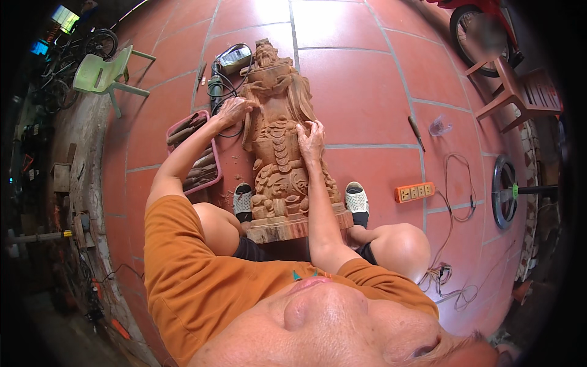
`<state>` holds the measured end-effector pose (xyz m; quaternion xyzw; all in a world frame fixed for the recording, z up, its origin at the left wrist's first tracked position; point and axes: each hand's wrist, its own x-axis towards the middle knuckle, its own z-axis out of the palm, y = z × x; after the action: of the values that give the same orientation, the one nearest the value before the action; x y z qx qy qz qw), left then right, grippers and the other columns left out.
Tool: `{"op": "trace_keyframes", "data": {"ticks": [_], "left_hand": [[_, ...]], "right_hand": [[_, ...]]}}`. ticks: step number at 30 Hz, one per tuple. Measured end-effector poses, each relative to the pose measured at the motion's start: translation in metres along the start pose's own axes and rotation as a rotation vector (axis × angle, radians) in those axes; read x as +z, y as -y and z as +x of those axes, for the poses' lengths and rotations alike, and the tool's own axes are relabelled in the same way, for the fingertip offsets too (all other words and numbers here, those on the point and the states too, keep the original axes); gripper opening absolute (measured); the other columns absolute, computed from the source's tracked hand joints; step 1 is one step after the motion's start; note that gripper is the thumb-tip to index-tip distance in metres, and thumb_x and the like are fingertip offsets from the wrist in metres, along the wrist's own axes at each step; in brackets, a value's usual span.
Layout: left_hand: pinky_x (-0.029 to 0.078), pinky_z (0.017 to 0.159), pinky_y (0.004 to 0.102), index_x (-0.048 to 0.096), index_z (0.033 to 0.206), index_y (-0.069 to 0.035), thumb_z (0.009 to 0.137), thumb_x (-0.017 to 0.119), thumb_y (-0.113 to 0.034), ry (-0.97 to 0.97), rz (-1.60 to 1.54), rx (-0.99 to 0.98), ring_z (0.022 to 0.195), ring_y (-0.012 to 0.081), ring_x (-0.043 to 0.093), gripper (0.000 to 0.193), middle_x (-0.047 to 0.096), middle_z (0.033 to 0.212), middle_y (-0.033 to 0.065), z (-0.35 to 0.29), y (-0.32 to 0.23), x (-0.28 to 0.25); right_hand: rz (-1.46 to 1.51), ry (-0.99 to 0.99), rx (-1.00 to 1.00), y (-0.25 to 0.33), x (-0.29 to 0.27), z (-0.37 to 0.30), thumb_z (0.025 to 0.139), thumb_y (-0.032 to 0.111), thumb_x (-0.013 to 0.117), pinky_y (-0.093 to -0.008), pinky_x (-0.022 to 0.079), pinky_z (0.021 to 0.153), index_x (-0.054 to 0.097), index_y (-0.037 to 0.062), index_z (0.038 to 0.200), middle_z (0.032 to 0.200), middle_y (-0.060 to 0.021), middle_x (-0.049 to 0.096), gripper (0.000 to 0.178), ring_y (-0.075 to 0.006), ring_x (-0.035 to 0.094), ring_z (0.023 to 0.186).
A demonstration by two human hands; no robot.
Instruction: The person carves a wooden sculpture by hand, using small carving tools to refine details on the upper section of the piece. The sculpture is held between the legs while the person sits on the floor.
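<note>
Head view: the red-tiled floor (367,119) is biggest; on it lies a carved wooden statue (281,144), front up, its foot end btwn the person's shoes (356,199), top pointing away. Looks like solid timber, so prob. v. heavy & stiff all thru, no give. Surface seems dry & unvarnished, so likely decent grip, tho loose dust could make it slick.

Next size down, a pink tray (217,158) of long dark tools (200,168) sits near the statue on the person's L.

Statue's base (293,227) is thick & blocky, prob. the safest place to take hold, w/ the 2nd hand under the broad torso to share the wt. Robe folds (301,96) along the sides look thinner & could chip if pulled.

L hand (235,111) is at the statue's L edge, approx chest level, fingers bent & bunched against the wood; can't tell if anything small is pinched beneath. R hand (312,140) is at the opp. edge, a bit nearer the base, fingers loosely curled, part-spread & resting on the carving, w/ no tool visible.

Carved head (266,56) is small & detailed, prob. fragile; poor handle.
</note>
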<state>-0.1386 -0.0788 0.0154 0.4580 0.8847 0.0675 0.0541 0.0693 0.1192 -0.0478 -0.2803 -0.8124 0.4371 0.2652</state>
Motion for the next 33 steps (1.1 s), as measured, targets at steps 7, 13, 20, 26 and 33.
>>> {"op": "trace_keyframes", "data": {"ticks": [7,13,20,26,33], "left_hand": [[0.055,0.069,0.0453,0.071,0.113,-0.019,0.088,0.054,-0.013,-0.115,0.190,0.039,0.084,0.0313,0.071,0.030,0.071,0.091,0.0157,0.029,0.022,-0.002],[0.054,0.071,0.0448,0.071,0.112,-0.016,0.089,0.054,-0.015,0.049,-0.091,-0.001,0.085,0.0342,0.069,0.029,0.070,0.091,0.0193,0.014,-0.014,0.006],[0.055,0.071,0.0461,0.066,0.118,-0.018,0.093,0.057,-0.019,-0.039,0.061,0.086,0.088,0.0332,0.069,0.026,0.071,0.097,0.0148,0.014,0.014,-0.001],[0.055,0.071,0.0450,0.070,0.113,-0.019,0.090,0.059,-0.019,0.002,0.080,-0.037,0.086,0.0325,0.070,0.025,0.071,0.093,0.0154,0.028,0.018,0.000],[0.054,0.069,0.0461,0.072,0.111,-0.023,0.088,0.059,-0.019,0.086,-0.081,0.073,0.081,0.0379,0.067,0.026,0.070,0.091,0.0176,0.003,-0.010,0.010]], "right_hand": [[-0.005,0.013,-0.025,0.005,0.003,0.000,0.084,0.033,0.071,-0.0452,0.040,0.105,0.065,0.0021,0.109,0.128,-0.0201,0.053,0.040,-0.0367,0.048,0.122],[-0.010,-0.023,-0.028,-0.008,0.001,0.002,0.084,0.033,0.072,-0.0456,0.040,0.104,0.064,0.0020,0.109,0.127,-0.0199,0.053,0.041,-0.0373,0.048,0.122],[0.027,-0.003,-0.028,0.005,0.004,-0.002,0.085,0.033,0.071,-0.0466,0.039,0.105,0.064,0.0017,0.110,0.130,-0.0212,0.052,0.041,-0.0381,0.048,0.123],[0.025,0.029,-0.009,0.005,0.001,-0.001,0.086,0.033,0.070,-0.0465,0.039,0.105,0.063,0.0014,0.110,0.130,-0.0212,0.051,0.041,-0.0382,0.047,0.123],[-0.004,0.021,0.017,0.001,-0.002,-0.002,0.086,0.034,0.070,-0.0466,0.040,0.104,0.063,0.0025,0.111,0.131,-0.0200,0.051,0.041,-0.0386,0.047,0.123]]}}
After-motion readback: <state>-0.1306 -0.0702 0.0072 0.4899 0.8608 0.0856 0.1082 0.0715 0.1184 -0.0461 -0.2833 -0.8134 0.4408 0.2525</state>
